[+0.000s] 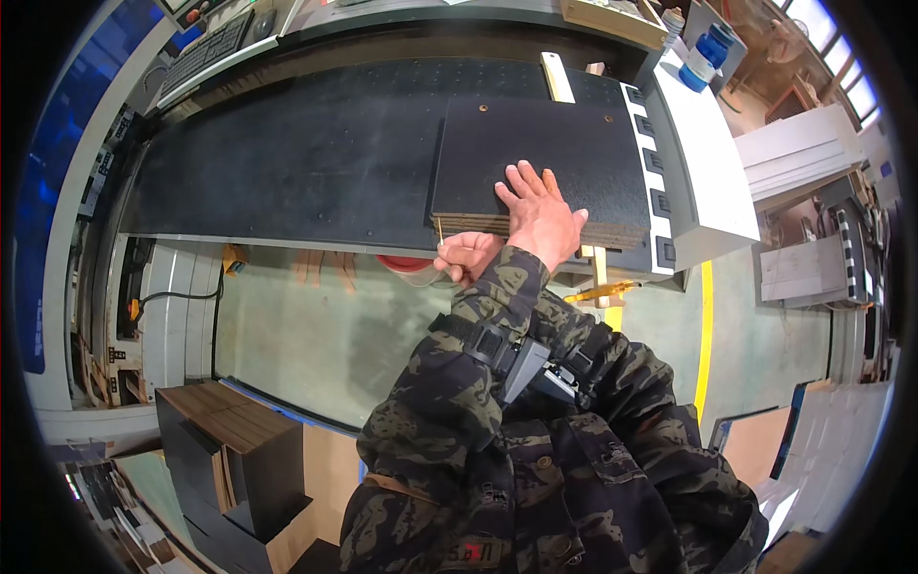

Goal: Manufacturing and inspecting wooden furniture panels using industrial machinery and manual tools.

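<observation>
A stack of dark panels point(564, 124) lies on the right part of the black bench top, with its layered brown edges facing me. My left hand point(543, 215) rests flat on the top panel, fingers spread. My forearms cross, the left one over the right. My right hand point(469, 254) is at the stack's near left corner, fingers pinched round a thin yellowish strip point(440, 231) that stands up against that corner. What the strip is, I cannot make out. Two small brass-coloured round fittings or holes show near the top panel's far edge.
The black bench top point(287, 163) extends left. A white ledge point(703, 182) borders it on the right, holding a blue bottle point(706, 59). Below the near edge are a red bucket point(406, 265) and a yellow clamp-like piece point(602, 291). Dark boards point(239, 469) stand behind me at left.
</observation>
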`<state>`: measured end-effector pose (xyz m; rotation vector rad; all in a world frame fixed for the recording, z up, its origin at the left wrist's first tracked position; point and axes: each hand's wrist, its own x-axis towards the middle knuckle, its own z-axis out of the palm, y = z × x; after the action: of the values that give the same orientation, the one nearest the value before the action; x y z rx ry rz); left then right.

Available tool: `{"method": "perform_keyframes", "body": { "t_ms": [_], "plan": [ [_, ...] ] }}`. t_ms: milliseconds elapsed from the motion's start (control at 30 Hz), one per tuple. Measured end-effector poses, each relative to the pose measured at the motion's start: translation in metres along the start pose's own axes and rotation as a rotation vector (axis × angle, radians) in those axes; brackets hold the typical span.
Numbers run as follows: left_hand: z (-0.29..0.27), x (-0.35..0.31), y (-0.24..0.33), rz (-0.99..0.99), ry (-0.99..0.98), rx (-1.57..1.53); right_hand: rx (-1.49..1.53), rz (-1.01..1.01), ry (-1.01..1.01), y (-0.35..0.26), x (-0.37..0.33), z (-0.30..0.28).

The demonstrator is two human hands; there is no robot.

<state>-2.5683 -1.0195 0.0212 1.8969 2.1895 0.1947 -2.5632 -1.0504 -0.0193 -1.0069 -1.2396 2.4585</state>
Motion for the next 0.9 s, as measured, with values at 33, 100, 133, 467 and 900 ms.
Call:
{"method": "perform_keyframes", "body": {
  "t_ms": [33, 100, 133, 467, 900],
  "plan": [
    [-0.001, 0.0, 0.001, 0.005, 0.0, 0.012, -0.001, 0.0, 0.002, 0.0, 0.0, 0.0],
    [0.0, 0.0, 0.002, 0.009, 0.008, 0.009, 0.061, -0.01, 0.071, 0.003, 0.0, -0.001],
    [0.0, 0.0, 0.002, 0.013, 0.016, 0.009, 0.063, -0.008, 0.072, 0.004, 0.001, -0.003],
    [0.0, -0.001, 0.002, 0.023, 0.023, 0.009, 0.179, -0.03, 0.009, 0.008, 0.02, -0.009],
    [0.002, -0.003, -0.002, 0.023, 0.048, -0.012, 0.417, -0.155, 0.033, 0.017, 0.034, 0.005]
  ]
}}
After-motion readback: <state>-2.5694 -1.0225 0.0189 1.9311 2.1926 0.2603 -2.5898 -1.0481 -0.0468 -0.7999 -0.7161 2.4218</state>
